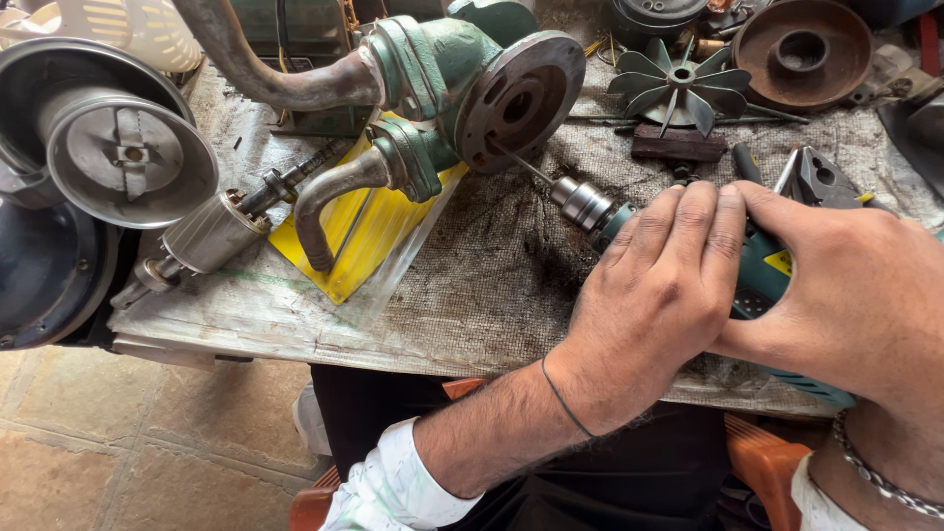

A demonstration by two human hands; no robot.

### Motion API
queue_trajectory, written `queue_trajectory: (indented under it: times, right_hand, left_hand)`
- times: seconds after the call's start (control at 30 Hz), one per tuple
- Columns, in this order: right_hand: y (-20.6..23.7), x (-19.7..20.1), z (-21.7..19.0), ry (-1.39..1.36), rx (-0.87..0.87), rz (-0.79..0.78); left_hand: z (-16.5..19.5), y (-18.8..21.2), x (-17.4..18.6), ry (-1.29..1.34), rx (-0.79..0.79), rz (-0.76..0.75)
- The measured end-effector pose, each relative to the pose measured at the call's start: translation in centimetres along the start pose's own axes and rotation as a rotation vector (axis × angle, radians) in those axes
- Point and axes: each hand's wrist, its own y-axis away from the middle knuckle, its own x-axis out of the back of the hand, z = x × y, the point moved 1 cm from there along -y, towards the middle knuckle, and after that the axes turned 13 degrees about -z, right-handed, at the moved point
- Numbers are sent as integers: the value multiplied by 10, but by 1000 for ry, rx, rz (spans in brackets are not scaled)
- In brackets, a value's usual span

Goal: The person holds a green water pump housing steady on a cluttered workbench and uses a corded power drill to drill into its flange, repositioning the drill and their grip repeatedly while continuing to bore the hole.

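The surface [472, 295], covered in a stained grey cloth, carries everything. At its back edge sits the green pump body [442, 74], its round rusty flange [521, 98] facing the near edge and two bent pipes running off toward the left. Under the lower pipe lies a yellow sheet [359, 236]. Off the left edge stands a round metal housing [128, 157], and beside it a motor rotor [211, 231] lies on its shaft. In the far right corner rest a rusty pulley [801, 49] and a grey fan impeller [678, 88].

Near the right edge a green electric drill [757, 285] lies almost level, its chuck [580, 202] pointing at the flange and its thin bit [521, 165] touching the flange face. Both hands are clamped on the drill: the left hand [659, 295] wraps over the front of the body behind the chuck, the right hand [865, 285] grips the rear.
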Motion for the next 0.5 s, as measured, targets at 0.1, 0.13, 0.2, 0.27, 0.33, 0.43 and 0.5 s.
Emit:
queue_trajectory:
  times: [0.1,0.13,0.2,0.27,0.33,0.43,0.5]
  right_hand:
    - [-1,0,2,-35,44,26]
    - [-1,0,3,-47,66,49]
    - [0,0,4,-46,91,85]
    - [0,-1,5,-39,81,84]
    - [0,-2,5,-31,78,83]
    - [-1,-3,5,-30,79,93]
    - [-1,-5,5,-26,67,75]
  left_hand:
    - [0,1,0,-6,-2,23]
    - [0,1,-1,-8,-8,26]
    - [0,1,-1,-10,-13,29]
    - [0,1,-2,-19,-13,34]
    - [0,1,-1,-19,-10,37]
    - [-1,1,-1,-12,-16,39]
    - [-1,1,-1,-14,-14,43]
